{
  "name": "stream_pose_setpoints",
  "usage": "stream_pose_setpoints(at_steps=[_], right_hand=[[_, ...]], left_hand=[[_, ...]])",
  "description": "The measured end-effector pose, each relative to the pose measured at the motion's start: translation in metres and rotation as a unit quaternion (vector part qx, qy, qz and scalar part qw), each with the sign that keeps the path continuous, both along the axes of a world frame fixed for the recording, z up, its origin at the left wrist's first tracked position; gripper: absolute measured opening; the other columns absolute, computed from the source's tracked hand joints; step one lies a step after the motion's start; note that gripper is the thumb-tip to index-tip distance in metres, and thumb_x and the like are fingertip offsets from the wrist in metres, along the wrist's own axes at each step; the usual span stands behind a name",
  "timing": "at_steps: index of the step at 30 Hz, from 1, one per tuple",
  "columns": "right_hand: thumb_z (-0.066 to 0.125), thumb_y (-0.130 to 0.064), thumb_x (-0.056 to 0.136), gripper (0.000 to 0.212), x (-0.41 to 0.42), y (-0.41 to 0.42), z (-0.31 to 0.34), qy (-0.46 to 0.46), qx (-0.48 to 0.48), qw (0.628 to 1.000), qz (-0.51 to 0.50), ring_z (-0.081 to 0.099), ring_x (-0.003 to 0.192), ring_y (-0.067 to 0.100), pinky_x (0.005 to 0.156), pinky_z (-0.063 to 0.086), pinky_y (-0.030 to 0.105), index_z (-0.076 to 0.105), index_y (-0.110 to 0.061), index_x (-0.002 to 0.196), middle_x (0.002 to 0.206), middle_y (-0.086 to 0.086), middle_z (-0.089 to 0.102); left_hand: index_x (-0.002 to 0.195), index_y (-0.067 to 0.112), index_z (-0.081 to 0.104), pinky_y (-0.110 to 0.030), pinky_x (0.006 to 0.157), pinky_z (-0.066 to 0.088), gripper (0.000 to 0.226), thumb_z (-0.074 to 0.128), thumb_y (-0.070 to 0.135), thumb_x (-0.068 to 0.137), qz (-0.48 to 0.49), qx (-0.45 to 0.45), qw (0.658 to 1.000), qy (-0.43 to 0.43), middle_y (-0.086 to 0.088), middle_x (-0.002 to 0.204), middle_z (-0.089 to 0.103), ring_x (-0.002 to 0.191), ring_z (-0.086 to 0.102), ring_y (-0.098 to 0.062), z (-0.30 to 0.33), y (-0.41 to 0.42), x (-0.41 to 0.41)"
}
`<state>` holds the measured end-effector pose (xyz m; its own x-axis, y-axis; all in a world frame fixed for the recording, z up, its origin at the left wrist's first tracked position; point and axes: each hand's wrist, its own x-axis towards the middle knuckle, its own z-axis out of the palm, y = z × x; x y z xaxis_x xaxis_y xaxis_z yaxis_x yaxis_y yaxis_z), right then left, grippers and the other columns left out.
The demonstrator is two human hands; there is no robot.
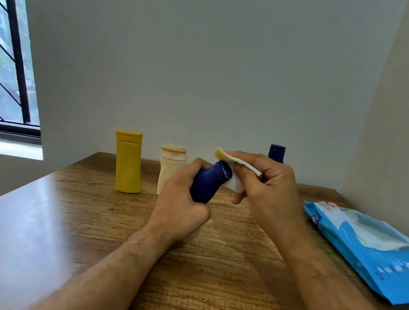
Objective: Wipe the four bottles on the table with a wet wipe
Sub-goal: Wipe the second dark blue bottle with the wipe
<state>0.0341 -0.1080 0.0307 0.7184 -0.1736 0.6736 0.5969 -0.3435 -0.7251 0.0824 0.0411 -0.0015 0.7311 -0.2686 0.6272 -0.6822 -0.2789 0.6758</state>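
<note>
My left hand [179, 199] grips a dark blue bottle [209, 182], tilted with its end pointing up and to the right, above the wooden table [217, 279]. My right hand [268, 189] pinches a folded white wet wipe [238, 174] with a yellowish stain at its top corner, pressed against the bottle's raised end. A yellow bottle [128, 161] and a cream bottle [170, 165] stand upright at the back of the table. Behind my right hand a second dark blue bottle [276, 153] shows only its top.
A blue pack of wet wipes [371, 250] lies at the table's right side, its flap open. Walls close in behind and on the right. A barred window [3, 53] is at the left.
</note>
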Motion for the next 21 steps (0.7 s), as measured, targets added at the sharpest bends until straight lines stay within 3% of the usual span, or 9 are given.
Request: stream_pose_setpoints(at_steps=[5, 10, 15, 18, 21], right_hand=[[0.055, -0.004, 0.097, 0.029, -0.0008, -0.0039, 0.0048, 0.049, 0.130, 0.988, 0.068, 0.061, 0.061, 0.020, 0.046, 0.051, 0.028, 0.077, -0.021, 0.104, 0.105, 0.009, 0.070], [0.056, -0.001, 0.096, 0.029, -0.0018, 0.0018, 0.0019, 0.053, 0.038, 0.993, 0.095, 0.061, 0.062, 0.013, 0.048, 0.055, 0.030, 0.077, -0.019, 0.105, 0.103, -0.001, 0.074], [0.056, 0.009, 0.091, 0.032, -0.0056, -0.0058, 0.0058, 0.033, -0.003, 0.995, 0.097, 0.066, 0.067, 0.013, 0.048, 0.053, 0.027, 0.078, -0.015, 0.090, 0.086, -0.004, 0.076], [0.052, 0.011, 0.091, 0.038, -0.0059, -0.0055, 0.0066, 0.015, 0.033, 0.993, 0.115, 0.067, 0.073, 0.017, 0.047, 0.053, 0.029, 0.079, -0.015, 0.085, 0.089, 0.000, 0.075], [0.056, 0.003, 0.094, 0.035, -0.0014, -0.0025, 0.0047, -0.001, 0.093, 0.994, 0.054, 0.065, 0.070, 0.020, 0.047, 0.054, 0.030, 0.079, -0.023, 0.090, 0.096, 0.003, 0.073]], left_hand=[[0.091, 0.038, 0.050, -0.008, 0.057, 0.037, 0.062, 0.070, -0.011, 0.059, 0.007, -0.025, 1.000, 0.012, 0.008, 0.078, 0.050, 0.067, 0.047, 0.001, 0.0033, 0.0023, 0.0012], [0.093, 0.039, 0.050, -0.022, 0.063, 0.039, 0.060, 0.073, -0.006, 0.060, 0.016, -0.007, 1.000, 0.011, 0.008, 0.084, 0.054, 0.072, 0.050, -0.008, 0.0012, 0.0020, 0.0011], [0.096, 0.035, 0.052, -0.010, 0.055, 0.036, 0.059, 0.069, -0.009, 0.060, 0.013, -0.006, 0.999, 0.029, 0.005, 0.080, 0.053, 0.066, 0.048, -0.003, 0.0019, 0.0037, 0.0017], [0.094, 0.035, 0.051, -0.011, 0.054, 0.034, 0.059, 0.068, -0.010, 0.062, 0.016, -0.013, 0.999, 0.040, 0.006, 0.079, 0.052, 0.065, 0.047, -0.002, 0.0030, 0.0032, -0.0003], [0.092, 0.033, 0.050, -0.020, 0.059, 0.033, 0.056, 0.068, -0.011, 0.063, 0.025, -0.013, 0.999, 0.044, 0.006, 0.077, 0.050, 0.067, 0.045, -0.007, 0.0033, 0.0025, -0.0004]])
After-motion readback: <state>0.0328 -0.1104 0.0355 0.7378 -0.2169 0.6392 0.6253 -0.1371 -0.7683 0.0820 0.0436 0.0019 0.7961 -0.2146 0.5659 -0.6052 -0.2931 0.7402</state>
